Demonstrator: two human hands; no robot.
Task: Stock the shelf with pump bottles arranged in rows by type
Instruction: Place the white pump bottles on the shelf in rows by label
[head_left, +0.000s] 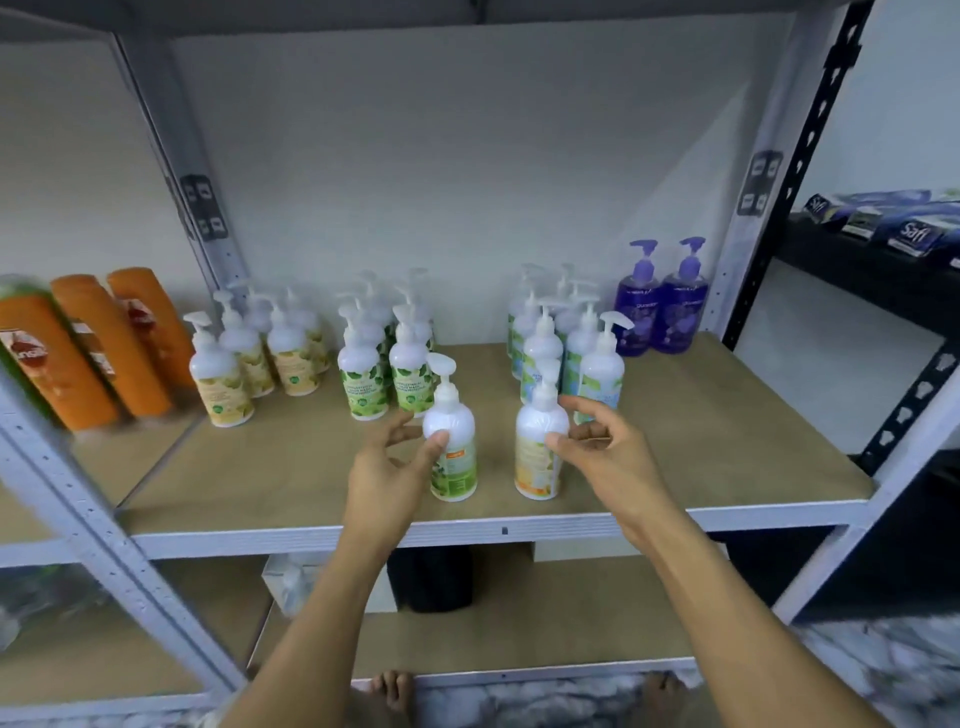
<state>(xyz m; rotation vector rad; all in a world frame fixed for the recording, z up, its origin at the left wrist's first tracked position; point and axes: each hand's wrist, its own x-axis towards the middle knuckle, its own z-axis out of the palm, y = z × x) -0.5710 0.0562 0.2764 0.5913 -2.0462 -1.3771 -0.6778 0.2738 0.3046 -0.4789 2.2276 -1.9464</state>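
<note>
Two white pump bottles stand upright near the front of the wooden shelf board (701, 441). My left hand (387, 462) holds the green-label bottle (453, 447) lightly, thumb on its front and fingers at its left side. My right hand (602, 447) grips the yellow-label bottle (537, 457) from the right in the same light way. Behind them stand rows by type: yellow-label bottles (244, 364) at the left, green-label bottles (384, 358) in the middle, blue-label bottles (566, 338) to the right, and two purple bottles (660, 306) at the far right.
Orange bottles (104, 343) lean on the neighbouring shelf to the left. A black rack on the right carries dark blue packs (904, 223). Grey metal uprights frame the bay. A dark container (431, 577) sits on the lower shelf.
</note>
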